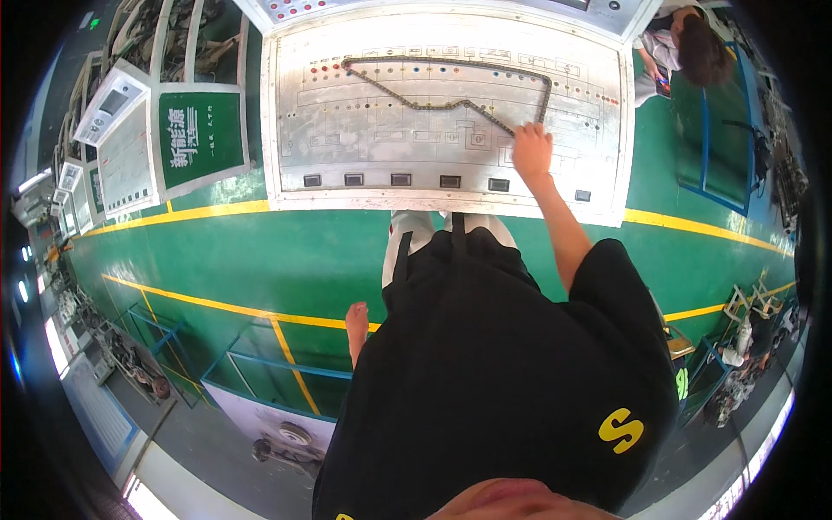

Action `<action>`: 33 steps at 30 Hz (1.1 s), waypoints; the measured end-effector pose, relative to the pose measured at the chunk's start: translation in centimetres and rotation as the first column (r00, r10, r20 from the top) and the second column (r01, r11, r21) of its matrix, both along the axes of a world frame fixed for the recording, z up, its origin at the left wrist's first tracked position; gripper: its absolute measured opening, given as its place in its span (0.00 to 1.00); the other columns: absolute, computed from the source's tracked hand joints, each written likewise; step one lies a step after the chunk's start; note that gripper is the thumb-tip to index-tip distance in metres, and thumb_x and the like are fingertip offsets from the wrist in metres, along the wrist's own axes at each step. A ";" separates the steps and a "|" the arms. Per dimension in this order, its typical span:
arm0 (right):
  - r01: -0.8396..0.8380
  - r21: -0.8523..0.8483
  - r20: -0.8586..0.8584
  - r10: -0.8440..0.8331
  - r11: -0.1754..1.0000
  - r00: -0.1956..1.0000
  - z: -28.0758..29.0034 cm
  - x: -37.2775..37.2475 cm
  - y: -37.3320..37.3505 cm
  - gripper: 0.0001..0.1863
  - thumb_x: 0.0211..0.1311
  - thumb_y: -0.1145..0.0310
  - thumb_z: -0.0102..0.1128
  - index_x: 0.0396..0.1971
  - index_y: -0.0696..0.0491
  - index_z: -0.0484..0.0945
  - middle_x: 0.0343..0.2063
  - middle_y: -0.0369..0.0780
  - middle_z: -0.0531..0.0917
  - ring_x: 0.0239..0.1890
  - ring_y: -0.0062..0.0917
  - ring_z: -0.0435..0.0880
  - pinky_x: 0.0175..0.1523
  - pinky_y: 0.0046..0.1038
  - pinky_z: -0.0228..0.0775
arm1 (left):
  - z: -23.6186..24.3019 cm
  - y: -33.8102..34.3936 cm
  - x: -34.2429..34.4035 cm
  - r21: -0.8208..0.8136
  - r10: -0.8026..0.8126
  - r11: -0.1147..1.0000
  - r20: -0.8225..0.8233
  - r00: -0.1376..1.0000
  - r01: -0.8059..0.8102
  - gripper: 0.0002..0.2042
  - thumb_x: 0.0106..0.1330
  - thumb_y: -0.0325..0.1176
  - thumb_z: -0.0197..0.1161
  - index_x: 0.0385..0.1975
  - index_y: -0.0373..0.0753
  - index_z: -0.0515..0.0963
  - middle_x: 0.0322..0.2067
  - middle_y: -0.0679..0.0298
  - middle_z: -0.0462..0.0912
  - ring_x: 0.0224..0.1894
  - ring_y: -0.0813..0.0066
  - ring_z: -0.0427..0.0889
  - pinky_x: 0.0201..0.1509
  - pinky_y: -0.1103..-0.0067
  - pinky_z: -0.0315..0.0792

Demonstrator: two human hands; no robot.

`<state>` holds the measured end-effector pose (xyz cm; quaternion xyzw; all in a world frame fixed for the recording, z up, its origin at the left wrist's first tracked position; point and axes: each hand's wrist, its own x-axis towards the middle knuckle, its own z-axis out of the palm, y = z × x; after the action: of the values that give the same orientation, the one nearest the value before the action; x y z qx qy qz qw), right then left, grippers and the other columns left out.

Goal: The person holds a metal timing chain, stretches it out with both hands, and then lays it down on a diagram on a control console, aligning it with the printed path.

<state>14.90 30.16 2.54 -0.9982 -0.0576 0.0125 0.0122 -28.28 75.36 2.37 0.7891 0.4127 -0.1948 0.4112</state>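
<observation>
A dark metal chain (451, 61) lies in a long, uneven loop across a silver panel (373, 156) printed with a line diagram and dotted with small coloured sockets. Its far run stretches nearly straight, while the near run dips and kinks around the middle. At the loop's right, near end, my right hand (532, 149) has its fingers closed on the chain, low over the panel. My left hand (356, 322) hangs down beside my body, away from the panel. Its fingers look curled in, and nothing shows in them.
Several black rectangular switches (450, 181) line the panel's near edge. To the left stands another sloped console (126, 143) beside a green board (201, 134). A person (693, 48) is at the far right, near a blue frame (706, 147). Yellow lines mark the green floor (251, 260).
</observation>
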 end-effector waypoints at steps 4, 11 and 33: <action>0.086 0.102 0.086 -0.095 0.991 0.992 -0.4 3.0 4.8 0.05 0.56 0.71 0.56 0.31 0.51 0.80 0.35 0.38 0.80 0.45 0.34 0.79 0.47 0.41 0.70 | 0.2 0.7 1.2 0.016 -0.027 0.999 -0.070 0.997 0.028 0.14 0.67 0.36 0.57 0.43 0.33 0.81 0.36 0.57 0.86 0.40 0.66 0.84 0.46 0.74 0.75; -0.098 0.124 0.100 0.085 0.987 0.991 -1.4 3.1 3.5 0.05 0.56 0.72 0.56 0.30 0.51 0.80 0.34 0.38 0.81 0.42 0.32 0.80 0.45 0.38 0.71 | -0.2 3.0 2.3 0.130 -0.047 0.990 -0.116 0.992 0.062 0.13 0.67 0.35 0.58 0.42 0.34 0.82 0.38 0.55 0.87 0.42 0.63 0.86 0.49 0.74 0.76; -0.104 0.216 0.071 0.090 0.971 0.993 -1.5 2.2 2.8 0.04 0.56 0.72 0.58 0.32 0.52 0.77 0.33 0.38 0.78 0.37 0.35 0.83 0.36 0.38 0.78 | -2.9 2.3 1.0 0.165 0.032 0.986 -0.112 0.993 -0.013 0.15 0.66 0.37 0.55 0.48 0.40 0.81 0.38 0.52 0.85 0.43 0.56 0.84 0.49 0.66 0.75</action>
<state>17.06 32.96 1.08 -0.9866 -0.1077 -0.0235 0.1200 -27.28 77.71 -0.56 0.8031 0.4591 -0.2002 0.3228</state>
